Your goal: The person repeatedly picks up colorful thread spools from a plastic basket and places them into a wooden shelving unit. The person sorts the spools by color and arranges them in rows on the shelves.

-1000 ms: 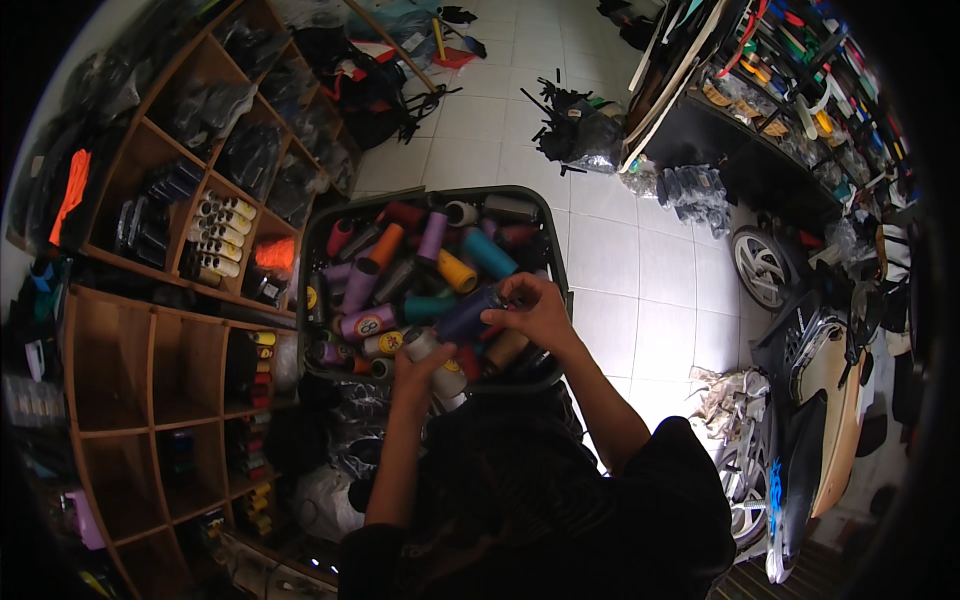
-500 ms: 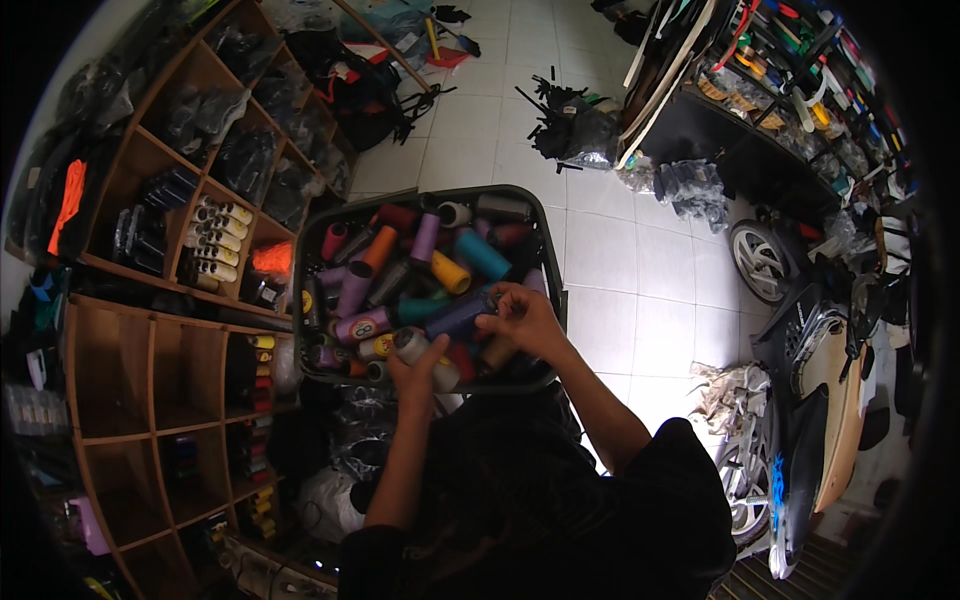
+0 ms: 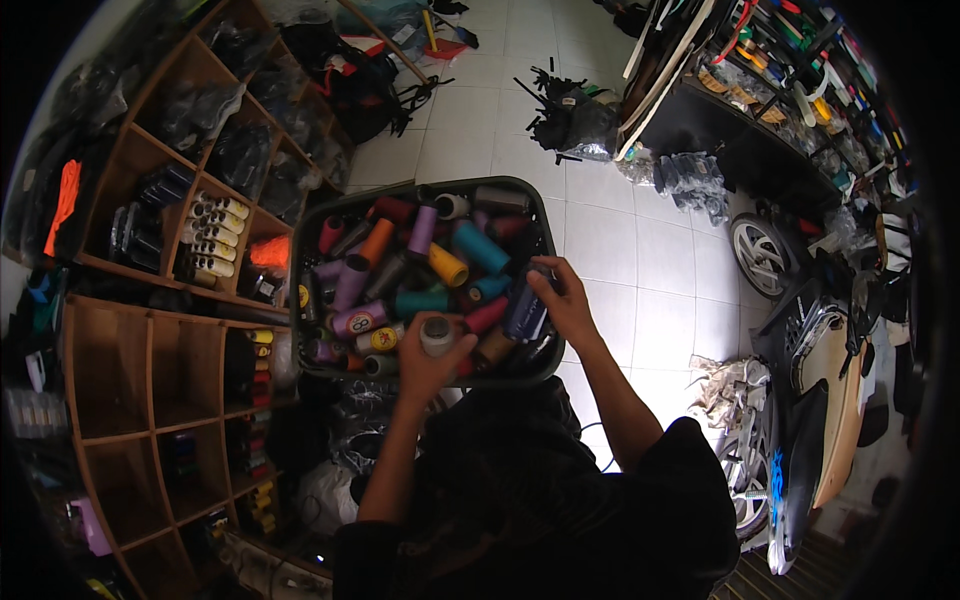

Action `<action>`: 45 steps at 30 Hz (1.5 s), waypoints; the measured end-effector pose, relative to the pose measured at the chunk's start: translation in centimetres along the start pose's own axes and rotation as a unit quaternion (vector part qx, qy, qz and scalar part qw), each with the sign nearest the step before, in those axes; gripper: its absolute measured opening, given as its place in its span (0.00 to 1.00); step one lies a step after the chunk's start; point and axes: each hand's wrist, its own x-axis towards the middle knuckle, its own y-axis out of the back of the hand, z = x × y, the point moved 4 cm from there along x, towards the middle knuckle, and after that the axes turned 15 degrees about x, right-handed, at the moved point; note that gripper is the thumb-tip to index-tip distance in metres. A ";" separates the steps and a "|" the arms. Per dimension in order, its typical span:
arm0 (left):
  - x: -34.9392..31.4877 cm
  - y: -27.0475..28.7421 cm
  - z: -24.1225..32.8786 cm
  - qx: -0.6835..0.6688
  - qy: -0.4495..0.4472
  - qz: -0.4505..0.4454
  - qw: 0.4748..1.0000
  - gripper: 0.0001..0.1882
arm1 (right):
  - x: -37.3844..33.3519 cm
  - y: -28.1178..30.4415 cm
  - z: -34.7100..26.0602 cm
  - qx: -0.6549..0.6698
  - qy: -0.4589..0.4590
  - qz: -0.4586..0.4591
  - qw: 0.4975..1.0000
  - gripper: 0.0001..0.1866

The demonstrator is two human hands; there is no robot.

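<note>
A dark plastic crate full of thread spools in many colours stands before me. My left hand is closed round a pale grey thread spool, held upright over the near side of the crate. At the right of the crate, my right hand grips a dark blue thread spool by its upper end, tilted. Around them lie a teal spool, a yellow spool, an orange spool and purple spools.
Wooden cubbyhole shelves line the left, some cells holding spools and bagged goods. A motorcycle stands at the right, with a crumpled cloth beside it. Black strips in a bag lie on the white tiled floor.
The blue spool, in my right hand, has moved right and turned from lying flat to a steep tilt, uncovering spools beneath. My left hand has moved slightly right and brought the grey spool upright.
</note>
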 end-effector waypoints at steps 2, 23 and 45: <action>0.4 -1.4 0.7 -0.061 0.050 -0.097 0.992 0.20 | -0.9 -1.4 -0.4 0.016 -0.017 -0.044 0.999 0.18; 0.2 -3.5 -2.2 -0.066 0.045 -0.141 0.987 0.23 | -0.9 -4.6 1.0 -0.212 0.050 -0.125 0.968 0.27; 2.7 2.8 -4.9 -0.353 0.177 0.011 0.919 0.22 | 0.1 -0.1 4.2 0.404 -0.348 -0.009 0.846 0.32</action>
